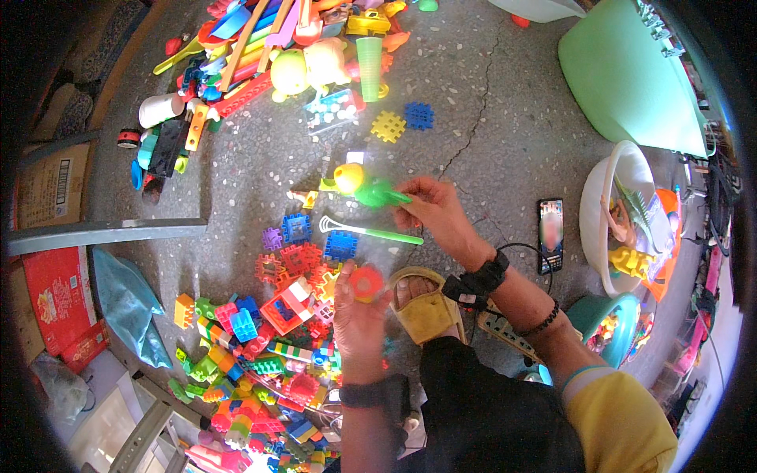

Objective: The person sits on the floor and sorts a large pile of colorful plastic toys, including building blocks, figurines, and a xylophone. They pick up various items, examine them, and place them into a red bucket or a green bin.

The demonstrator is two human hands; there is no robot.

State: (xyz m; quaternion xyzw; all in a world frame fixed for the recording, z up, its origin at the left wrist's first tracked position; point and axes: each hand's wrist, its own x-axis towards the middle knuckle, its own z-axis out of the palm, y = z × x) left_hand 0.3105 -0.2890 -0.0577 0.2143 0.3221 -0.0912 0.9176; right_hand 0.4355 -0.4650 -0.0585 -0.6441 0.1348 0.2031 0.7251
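Observation:
My right hand [434, 210] pinches the tail end of a green toy bird with a yellow head [361, 183]. The bird is above the grey speckled floor. My left hand [362, 322] is slightly blurred, and a red flower-shaped plastic piece [366, 282] sits between its thumb and fingers. Just below the bird lies a whisk-like utensil with a green handle [378, 230]. A blue interlocking square [340, 245] rests beyond my left fingertips. Red lattice pieces [300, 258] and a heap of plastic building bricks [254, 360] spread to the left of that hand.
A mixed toy pile [260, 53] occupies the far left. On the right are a phone [550, 236], a white basin [594, 219], a teal tub [627, 313] and a large green basin [627, 77]. A metal bar [118, 230] juts in from the left. My yellow sandal [423, 313] is close by.

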